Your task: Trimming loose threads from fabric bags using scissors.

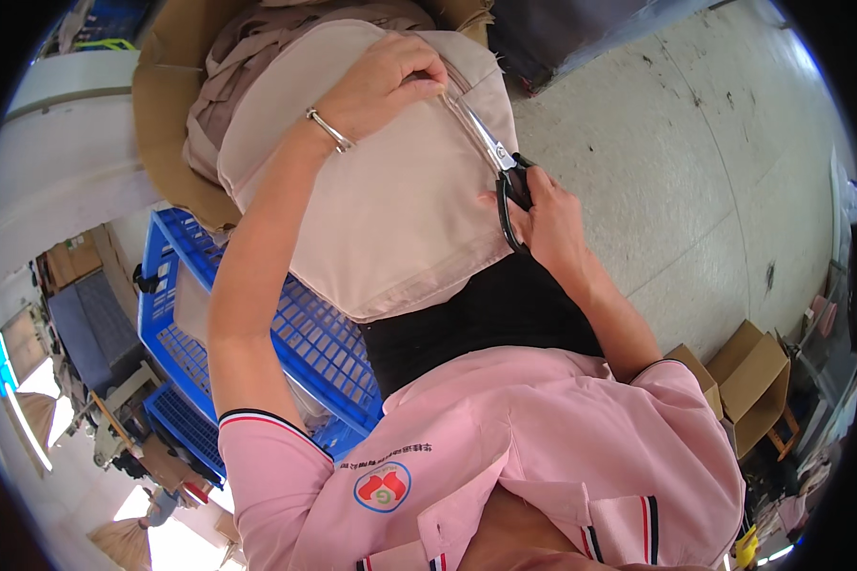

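A pale pink-beige sewn fabric piece (381, 200) lies spread over my lap and up against a cardboard box. My left hand (390, 84) is closed at its far right part, thumb and fingers pinching the cloth near a seam. In my right hand (552, 219) are black-handled scissors (501, 157), fingers through the loops. Their blades point up and left along the seam, the tips close to the left fingertips. The blades look nearly closed; whether thread or cloth lies between them is too small to tell.
The cardboard box (167, 114) beyond the fabric holds more crumpled cloth (257, 48). A blue plastic crate (319, 343) stands at my left. Grey floor (676, 171) stretches to the right, with an opened carton (747, 381) at the lower right. A dark block-like object (562, 33) stands at the top.
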Demonstrator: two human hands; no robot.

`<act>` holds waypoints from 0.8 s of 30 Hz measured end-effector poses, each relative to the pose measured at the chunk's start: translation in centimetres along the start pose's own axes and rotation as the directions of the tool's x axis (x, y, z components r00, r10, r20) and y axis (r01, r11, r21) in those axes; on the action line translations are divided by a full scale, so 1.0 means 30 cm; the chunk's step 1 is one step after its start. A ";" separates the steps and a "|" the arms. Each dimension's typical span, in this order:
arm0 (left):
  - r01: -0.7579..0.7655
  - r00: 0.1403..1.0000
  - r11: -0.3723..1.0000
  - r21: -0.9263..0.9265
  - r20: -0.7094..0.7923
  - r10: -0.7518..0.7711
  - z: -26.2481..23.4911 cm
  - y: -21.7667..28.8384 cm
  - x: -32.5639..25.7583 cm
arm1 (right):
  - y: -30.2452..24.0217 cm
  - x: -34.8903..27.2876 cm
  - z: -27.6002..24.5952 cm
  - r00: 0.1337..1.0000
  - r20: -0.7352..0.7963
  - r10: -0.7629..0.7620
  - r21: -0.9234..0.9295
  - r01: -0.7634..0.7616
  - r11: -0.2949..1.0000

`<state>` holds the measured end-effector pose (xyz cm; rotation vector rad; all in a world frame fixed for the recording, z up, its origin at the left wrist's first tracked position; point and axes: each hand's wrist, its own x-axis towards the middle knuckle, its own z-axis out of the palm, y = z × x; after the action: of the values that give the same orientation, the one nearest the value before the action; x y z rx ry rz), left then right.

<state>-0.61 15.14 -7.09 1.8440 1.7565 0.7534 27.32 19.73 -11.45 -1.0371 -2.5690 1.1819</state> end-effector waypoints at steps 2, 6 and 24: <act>0.030 0.990 0.999 -0.014 -0.140 -0.031 0.015 0.020 -0.021 | 0.011 0.001 0.016 0.999 -0.034 -0.017 0.015 0.017 1.000; 0.216 0.793 0.976 -0.007 -0.583 -0.179 0.027 0.137 -0.168 | 0.151 0.001 0.081 0.984 -0.130 0.123 0.210 -0.094 0.973; -0.127 -0.248 0.534 -0.836 -0.495 -0.833 0.382 0.253 -0.814 | -0.009 -0.152 0.084 0.996 -0.081 -0.022 0.119 0.031 0.992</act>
<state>12.14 -9.33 -11.87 -0.4850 2.0209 2.3844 29.67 15.13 -12.25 -1.0000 -2.4112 1.2447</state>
